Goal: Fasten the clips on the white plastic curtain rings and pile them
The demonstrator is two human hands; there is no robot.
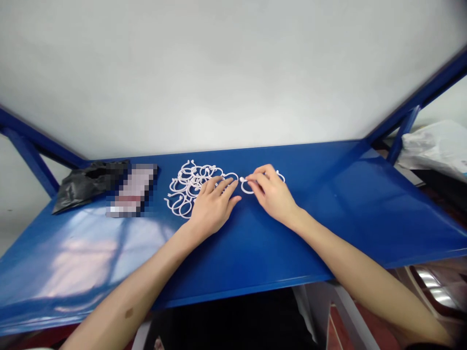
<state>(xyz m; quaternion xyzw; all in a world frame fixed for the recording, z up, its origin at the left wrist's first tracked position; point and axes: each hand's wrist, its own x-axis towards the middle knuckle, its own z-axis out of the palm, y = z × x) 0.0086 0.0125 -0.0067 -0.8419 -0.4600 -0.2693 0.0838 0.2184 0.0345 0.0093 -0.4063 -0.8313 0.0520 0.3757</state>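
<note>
One desk point(248, 257) carried one black bag point(82, 187), one pixelated object point(134, 189) and more than six heaped white rings point(188, 185), too tangled to count exactly. The left hand point(213, 201) and right hand point(272, 192) made two, with one separate ring point(247, 192) in the right and at least one farther ring point(281, 177).

Right of the right hand point(274, 194), the blue tabletop point(350, 209) leaves a wide way through to the blue strut point(403, 133) on the far right. A near lane lies between the left forearm point(156, 265) and right forearm point(343, 253), narrowing toward the fingers. Left of the middle, heaped white rings point(193, 182) obstruct; farther left, a pixelated object point(133, 189) and black bag point(82, 187) do. A pale panel point(233, 73) closes the far side.
</note>
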